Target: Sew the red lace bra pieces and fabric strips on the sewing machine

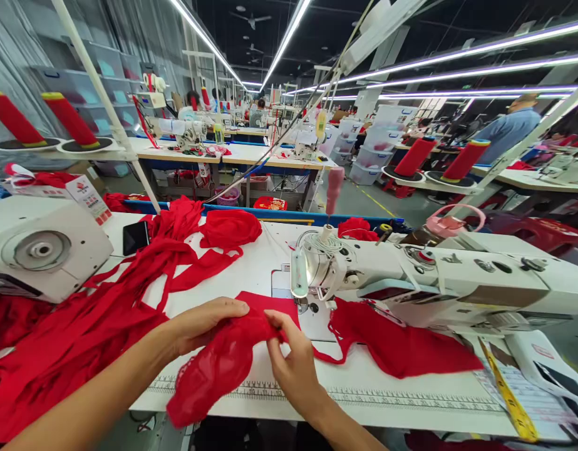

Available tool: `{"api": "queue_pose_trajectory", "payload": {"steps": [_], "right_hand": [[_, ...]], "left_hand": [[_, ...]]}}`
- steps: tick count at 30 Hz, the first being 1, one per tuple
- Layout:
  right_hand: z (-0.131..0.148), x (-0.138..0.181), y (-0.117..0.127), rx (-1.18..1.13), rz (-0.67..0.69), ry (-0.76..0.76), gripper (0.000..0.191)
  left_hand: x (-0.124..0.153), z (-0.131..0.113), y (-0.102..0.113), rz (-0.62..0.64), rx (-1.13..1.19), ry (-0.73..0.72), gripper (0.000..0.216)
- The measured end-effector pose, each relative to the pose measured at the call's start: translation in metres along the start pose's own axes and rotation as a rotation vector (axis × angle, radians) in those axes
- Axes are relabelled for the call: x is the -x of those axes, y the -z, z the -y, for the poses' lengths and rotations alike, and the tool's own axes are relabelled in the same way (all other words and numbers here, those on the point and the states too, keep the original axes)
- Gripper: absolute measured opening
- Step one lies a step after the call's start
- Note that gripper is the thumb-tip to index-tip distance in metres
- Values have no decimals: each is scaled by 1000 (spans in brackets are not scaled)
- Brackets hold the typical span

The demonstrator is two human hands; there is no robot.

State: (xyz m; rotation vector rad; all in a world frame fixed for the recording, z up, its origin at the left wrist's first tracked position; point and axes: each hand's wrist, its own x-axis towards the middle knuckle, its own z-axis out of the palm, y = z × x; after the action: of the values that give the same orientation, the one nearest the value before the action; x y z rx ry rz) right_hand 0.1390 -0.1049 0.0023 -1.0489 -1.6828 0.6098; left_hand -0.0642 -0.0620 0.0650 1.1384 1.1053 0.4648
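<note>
My left hand point(211, 322) is closed on a red fabric piece point(218, 363), thumb on top and fingers beneath. Part of that piece looks sheer and lacy, and it hangs toward the table's front edge. My right hand point(293, 360) pinches the same cloth at its right side, near the middle. Behind my hands, flat red cloth reaches toward the needle area of a white sewing machine point(364, 269). More red cloth point(401, 344) with a thin strap lies right of the needle area, under the machine arm.
A heap of red fabric strips point(105, 319) covers the left side, with a phone point(135, 237) behind it. Another machine head point(49, 247) stands far left. A printed ruler point(364, 399) runs along the front edge; a yellow tape measure point(507, 388) lies right. A person point(509, 128) stands in the background.
</note>
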Motion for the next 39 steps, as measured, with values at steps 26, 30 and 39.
{"api": "queue_pose_trajectory", "payload": {"steps": [26,30,39], "right_hand": [[-53,-18,81,469,417,213,37],[-73,-7,88,573,523,342,36],[-66,10,84,496,450,368,25]], "left_hand": [[-114,22,-52,-309,-1086,-544,25],[-104,44,-58,-322,-1112,-536,27],[-94,25,-69,-287,-960,-445,22]]}}
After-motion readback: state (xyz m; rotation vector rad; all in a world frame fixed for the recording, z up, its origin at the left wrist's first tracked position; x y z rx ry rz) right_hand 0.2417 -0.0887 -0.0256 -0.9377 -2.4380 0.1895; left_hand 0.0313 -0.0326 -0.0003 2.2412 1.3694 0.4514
